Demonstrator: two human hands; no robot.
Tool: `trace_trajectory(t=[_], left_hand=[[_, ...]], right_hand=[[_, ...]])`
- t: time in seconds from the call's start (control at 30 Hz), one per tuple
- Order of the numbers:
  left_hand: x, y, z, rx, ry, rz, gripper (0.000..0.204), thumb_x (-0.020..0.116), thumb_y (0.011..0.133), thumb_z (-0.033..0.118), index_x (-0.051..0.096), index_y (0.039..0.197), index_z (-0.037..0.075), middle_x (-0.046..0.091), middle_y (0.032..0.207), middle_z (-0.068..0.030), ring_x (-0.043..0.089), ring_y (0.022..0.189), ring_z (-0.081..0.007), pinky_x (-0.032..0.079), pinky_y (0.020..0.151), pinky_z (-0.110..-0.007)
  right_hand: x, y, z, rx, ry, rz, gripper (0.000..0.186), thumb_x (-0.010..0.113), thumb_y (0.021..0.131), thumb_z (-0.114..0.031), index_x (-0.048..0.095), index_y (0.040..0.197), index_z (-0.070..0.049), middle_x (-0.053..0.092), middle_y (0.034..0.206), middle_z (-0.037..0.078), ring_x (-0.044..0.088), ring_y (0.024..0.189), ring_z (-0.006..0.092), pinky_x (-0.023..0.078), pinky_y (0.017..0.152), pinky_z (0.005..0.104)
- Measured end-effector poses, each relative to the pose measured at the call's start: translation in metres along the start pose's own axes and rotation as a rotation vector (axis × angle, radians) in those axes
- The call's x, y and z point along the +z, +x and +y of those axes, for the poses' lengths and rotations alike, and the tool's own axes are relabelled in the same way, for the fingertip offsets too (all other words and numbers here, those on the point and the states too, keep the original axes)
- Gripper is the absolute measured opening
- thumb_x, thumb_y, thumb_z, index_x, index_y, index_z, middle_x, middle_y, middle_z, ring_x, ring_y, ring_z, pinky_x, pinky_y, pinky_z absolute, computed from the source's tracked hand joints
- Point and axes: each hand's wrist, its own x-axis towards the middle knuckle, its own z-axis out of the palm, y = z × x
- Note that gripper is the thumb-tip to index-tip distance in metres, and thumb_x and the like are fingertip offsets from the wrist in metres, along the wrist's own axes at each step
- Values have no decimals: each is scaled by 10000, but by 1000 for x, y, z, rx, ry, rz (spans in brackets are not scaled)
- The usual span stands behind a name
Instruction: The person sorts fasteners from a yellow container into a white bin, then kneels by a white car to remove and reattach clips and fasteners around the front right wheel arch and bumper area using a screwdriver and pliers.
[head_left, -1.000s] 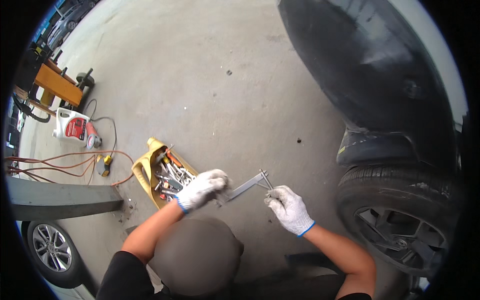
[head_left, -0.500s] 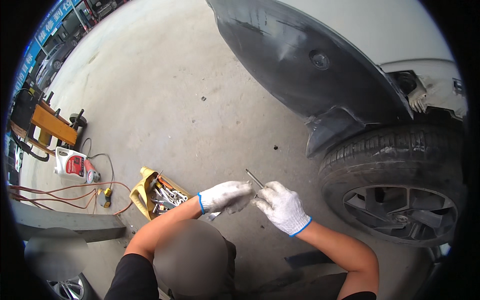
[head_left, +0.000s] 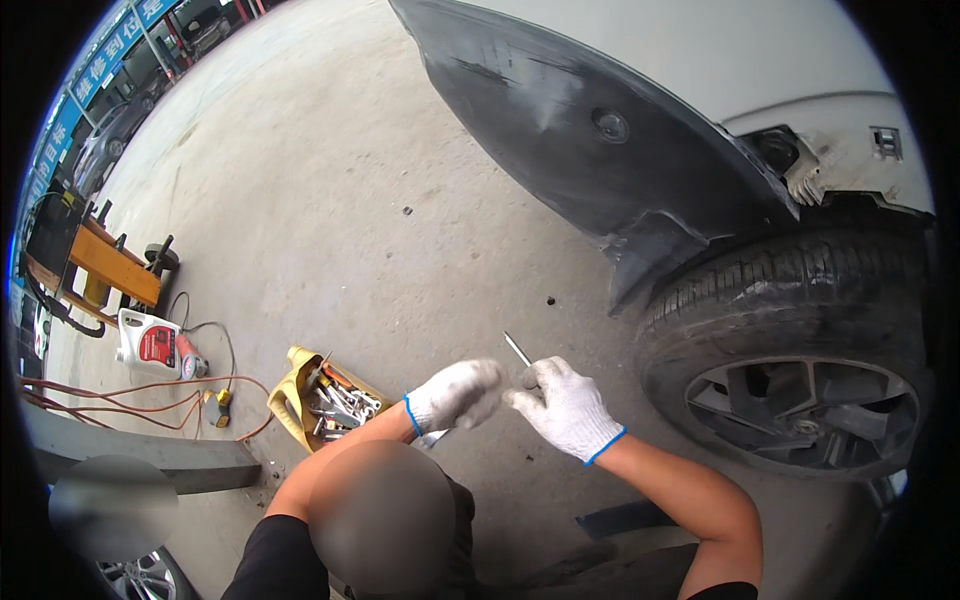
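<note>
My right hand (head_left: 568, 410), in a white knit glove with a blue cuff, is closed on a thin metal rod (head_left: 517, 349), which looks like a screwdriver shaft; its other end is hidden in the glove. Facing it, a small gap away, is my left hand (head_left: 456, 396), gloved alike, with curled fingers partly blurred. A pale, flat piece (head_left: 433, 438) shows under the left palm; its kind is unclear. Left of that hand, a cut-open yellow jug (head_left: 292, 402) holds wrenches and other hand tools (head_left: 345, 398).
At right stand a car wheel (head_left: 790, 350) and a dark, scuffed wheel-arch liner (head_left: 560, 120) under a pale body panel. A white jug (head_left: 150, 340), orange cables (head_left: 110, 392), a yellow-and-black cart (head_left: 105, 260) and a grey beam (head_left: 150, 450) lie to the left. Small dark bits dot the floor.
The view has shifted slightly, so the tool jug and wheel sit a little differently. My left hand has turned a little, and a small gap now shows between the hands. The right hand keeps hold of the rod.
</note>
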Motion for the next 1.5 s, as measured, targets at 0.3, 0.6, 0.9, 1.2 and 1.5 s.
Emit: trace_trajectory(t=[0.3, 0.6, 0.9, 1.2, 1.5], left_hand=[[-18, 17, -13, 274, -398, 451, 331, 461, 1034, 328, 613, 1044, 35, 674, 947, -104, 608, 789, -220, 507, 707, -365], [-22, 25, -20, 415, -498, 498, 303, 470, 1026, 310, 591, 965, 39, 590, 789, -60, 557, 741, -210, 497, 754, -407], [-25, 31, -11, 567, -687, 664, 256, 485, 1020, 285, 560, 934, 56, 527, 661, -30, 521, 664, -202, 498, 760, -444], [-35, 26, 5, 707, -487, 806, 189, 541, 1000, 281, 585, 954, 103, 565, 788, -28, 560, 752, -191, 523, 763, -448], [-23, -15, 57, 767, -615, 197, 297, 520, 1028, 361, 635, 1134, 108, 636, 1234, -88, 540, 1220, -312, 471, 998, -568]], right_hand=[[3, 3, -21, -179, -94, -179, 204, 563, 937, -198, 572, 1096, -71, 638, 1004, 212, 668, 771, 428, 545, 705, 529], [34, 2, -20, -170, -177, -230, 187, 560, 932, -208, 546, 1044, -59, 615, 909, 226, 663, 742, 419, 542, 649, 527], [58, 17, -36, -94, -321, -169, 190, 522, 930, -166, 538, 1062, -30, 637, 924, 225, 681, 725, 403, 556, 627, 500], [81, 52, -57, -2, -28, -81, 239, 515, 937, -195, 509, 1069, 4, 654, 925, 276, 662, 757, 472, 532, 714, 556], [8, 20, -32, -1, 415, 159, 369, 695, 869, -203, 597, 1162, -3, 705, 849, 173, 705, 756, 334, 565, 691, 413]])
